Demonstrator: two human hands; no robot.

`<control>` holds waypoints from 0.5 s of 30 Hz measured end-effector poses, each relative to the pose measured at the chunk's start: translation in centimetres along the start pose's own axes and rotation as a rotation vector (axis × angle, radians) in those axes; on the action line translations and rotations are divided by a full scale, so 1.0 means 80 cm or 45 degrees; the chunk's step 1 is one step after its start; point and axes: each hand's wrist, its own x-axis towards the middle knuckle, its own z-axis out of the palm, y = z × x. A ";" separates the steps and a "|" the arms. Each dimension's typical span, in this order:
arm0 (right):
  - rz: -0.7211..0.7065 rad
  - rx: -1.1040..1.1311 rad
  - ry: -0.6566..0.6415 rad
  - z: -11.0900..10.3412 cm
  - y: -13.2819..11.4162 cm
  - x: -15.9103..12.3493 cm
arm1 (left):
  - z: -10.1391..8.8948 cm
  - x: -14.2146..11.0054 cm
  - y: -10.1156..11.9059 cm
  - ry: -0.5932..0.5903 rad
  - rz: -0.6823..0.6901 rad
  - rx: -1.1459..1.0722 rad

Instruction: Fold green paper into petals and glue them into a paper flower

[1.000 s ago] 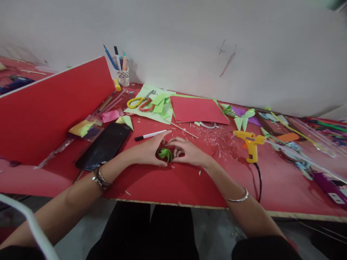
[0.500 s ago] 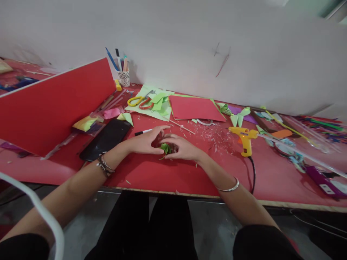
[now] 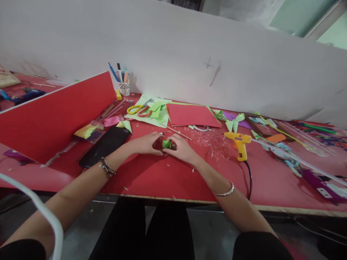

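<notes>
A small green folded paper piece (image 3: 166, 144) with dark lines sits low over the red tabletop, framed by both hands. My left hand (image 3: 148, 143) curves round its left side, fingers bent and thumb near its lower edge. From the right, my right hand (image 3: 183, 148) closes on the same piece with thumb and fingers. The fingers partly hide where each one touches it. Behind them lies a thin wooden stick (image 3: 177, 131), and a black phone (image 3: 105, 146) rests to the left of my left hand.
A yellow glue gun (image 3: 240, 142) with a black cord lies to the right. Red paper sheets (image 3: 192, 115), scissors (image 3: 143, 111), green paper butterfly-like shapes (image 3: 233, 121) and a pen cup (image 3: 124, 87) are farther back. A red board (image 3: 59, 115) leans at left; paper scraps litter the table.
The camera has tilted up slightly, so more wall shows. Both hands stay around the green paper piece, with the fingers shifted and the piece more in sight between them.
</notes>
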 end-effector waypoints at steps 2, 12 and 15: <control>0.043 0.036 -0.086 -0.005 0.000 -0.002 | 0.005 0.006 -0.002 -0.003 0.038 0.045; 0.004 0.184 -0.276 -0.014 0.012 -0.004 | 0.009 -0.002 0.001 0.031 -0.004 -0.055; 0.045 0.312 -0.312 -0.010 0.013 -0.005 | 0.011 -0.003 0.001 0.068 0.008 -0.107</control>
